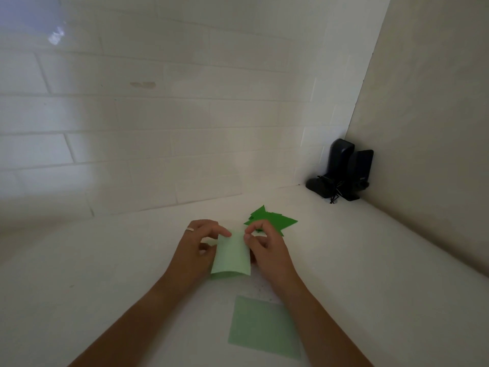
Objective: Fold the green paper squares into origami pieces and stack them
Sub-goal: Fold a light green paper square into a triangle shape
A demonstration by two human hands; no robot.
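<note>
A pale green paper square is bent over into a curved fold on the white table. My left hand pinches its far left corner and my right hand pinches its far right corner. Just beyond my right hand lies a pile of darker green folded pieces with pointed tips, partly hidden by my fingers. A flat stack of unfolded pale green squares lies close to me, partly under my right forearm.
A white tiled wall rises behind the white table. A plain side wall closes the right. A black device with cables stands in the far right corner.
</note>
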